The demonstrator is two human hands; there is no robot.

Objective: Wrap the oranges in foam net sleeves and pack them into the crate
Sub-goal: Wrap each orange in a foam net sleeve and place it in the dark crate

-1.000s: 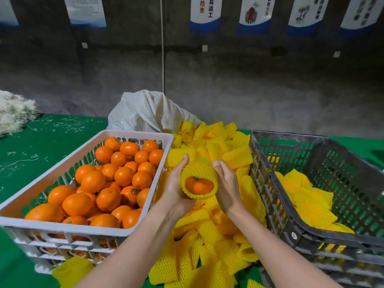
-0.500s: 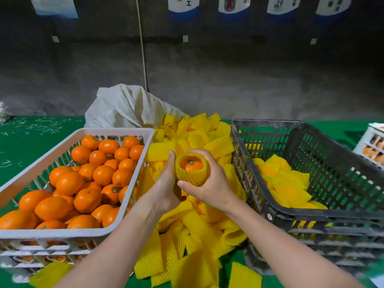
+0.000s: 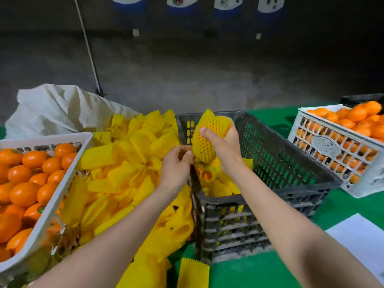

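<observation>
Over the left edge of the dark grey slatted plastic crate (image 3: 228, 221), holds a bulging yellow foam net sleeve (image 3: 205, 138) aloft in the right hand (image 3: 224, 145), grip curled round it, wrist cocked; pinches its lower end with the left hand (image 3: 176, 165), forearm angled upward.

1. The bright yellow foam net sleeve (image 3: 207, 138) carries a diamond mesh pattern.
2. The dark grey plastic crate (image 3: 291, 169) has a grid of slots.
3. The round oranges (image 3: 31, 160) are glossy orange, in a white plastic box (image 3: 41, 140).
4. The surface (image 3: 342, 206) is green.
</observation>
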